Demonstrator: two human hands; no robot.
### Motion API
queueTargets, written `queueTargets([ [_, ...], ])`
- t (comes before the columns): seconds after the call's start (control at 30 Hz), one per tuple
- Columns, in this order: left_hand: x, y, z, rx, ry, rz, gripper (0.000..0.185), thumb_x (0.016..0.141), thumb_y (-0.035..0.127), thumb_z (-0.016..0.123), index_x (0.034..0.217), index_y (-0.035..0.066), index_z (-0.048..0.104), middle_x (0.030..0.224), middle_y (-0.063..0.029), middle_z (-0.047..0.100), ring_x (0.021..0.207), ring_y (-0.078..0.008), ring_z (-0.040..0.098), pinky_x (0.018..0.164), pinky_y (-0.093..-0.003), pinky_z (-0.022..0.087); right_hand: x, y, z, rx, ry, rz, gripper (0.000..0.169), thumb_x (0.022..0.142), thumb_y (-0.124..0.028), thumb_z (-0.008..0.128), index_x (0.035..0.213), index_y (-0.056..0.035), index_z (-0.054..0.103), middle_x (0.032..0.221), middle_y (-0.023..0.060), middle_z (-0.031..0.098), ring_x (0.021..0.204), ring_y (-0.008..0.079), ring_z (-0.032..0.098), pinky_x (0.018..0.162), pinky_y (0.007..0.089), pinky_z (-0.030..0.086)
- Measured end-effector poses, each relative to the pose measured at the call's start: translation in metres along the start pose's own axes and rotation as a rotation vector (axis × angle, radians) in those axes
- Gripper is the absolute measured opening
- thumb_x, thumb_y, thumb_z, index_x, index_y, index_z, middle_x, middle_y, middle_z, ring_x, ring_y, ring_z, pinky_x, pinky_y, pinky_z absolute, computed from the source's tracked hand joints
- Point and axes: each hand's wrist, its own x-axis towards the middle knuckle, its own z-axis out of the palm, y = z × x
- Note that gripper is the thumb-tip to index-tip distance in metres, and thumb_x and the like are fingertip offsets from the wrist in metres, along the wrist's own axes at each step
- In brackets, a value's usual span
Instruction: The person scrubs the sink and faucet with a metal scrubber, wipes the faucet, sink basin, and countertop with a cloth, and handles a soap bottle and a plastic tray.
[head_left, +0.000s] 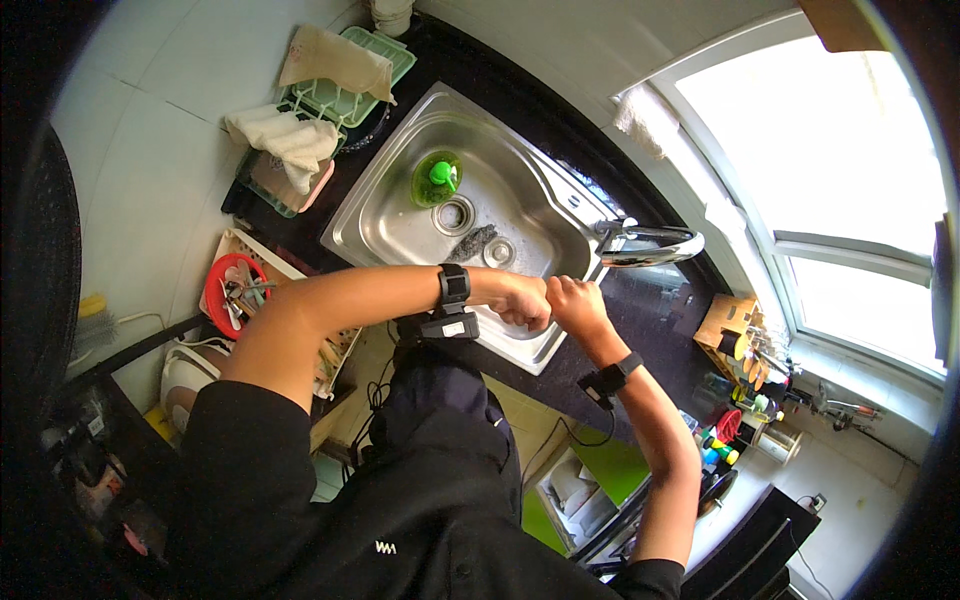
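My left hand (523, 300) and my right hand (576, 304) are both curled into fists. They meet knuckle to knuckle above the front right part of a stainless steel sink (390, 232). Nothing shows between the fingers, though the palms are hidden. Inside the basin stands a clear bottle of green liquid (426, 191) with a bright green top (441, 173). It is beside the round drain (454, 215). A dark grey scrubber or mesh (474, 242) lies near a round metal strainer (499, 253). Both wrists wear black straps with small devices.
A chrome faucet (652, 244) curves at the sink's right. Green dish racks (352, 105) with draped cloths (289, 139) stand at the back left. A red basket of utensils (225, 289) is by my left elbow. A wooden utensil holder (724, 322) stands right, below the window.
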Motion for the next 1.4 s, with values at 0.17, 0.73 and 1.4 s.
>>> queueTargets([
  [0.17,0.01,-0.001,-0.006,0.427,0.023,0.164,0.009,0.064,-0.001,0.062,0.067,0.002,0.054,0.049,-0.0057,0.047,0.039,-0.0163,0.041,0.036,-0.032,0.03,-0.008,-0.018,-0.005,-0.065,0.156,0.163,0.011,0.075,-0.014,0.058,0.069,-0.0116,0.048,0.06,0.0041,0.053,0.053,0.0222,0.061,0.046,0.0357,0.049],
  [0.73,0.018,-0.067,-0.004,1.025,0.618,0.731,0.068,0.068,0.006,0.067,0.13,0.005,0.039,0.118,-0.0178,0.05,0.095,-0.0368,0.059,0.073,-0.0431,0.053,-0.029,-0.071,0.062,0.589,0.098,0.538,0.031,0.079,-0.022,0.06,0.096,0.0026,0.051,0.079,0.0209,0.061,0.065,0.0397,0.061,0.06,0.0489,0.05],
  [1.4,0.046,-0.07,0.004,1.563,0.866,0.803,0.011,0.074,0.016,0.06,0.068,0.008,0.062,0.065,-0.0094,0.065,0.055,-0.0217,0.066,0.047,-0.0346,0.051,-0.02,-0.058,0.053,0.719,-0.402,0.8,0.013,0.07,-0.008,0.067,0.074,0.0037,0.065,0.059,0.0171,0.061,0.051,0.0288,0.06,0.048,0.0412,0.047],
])
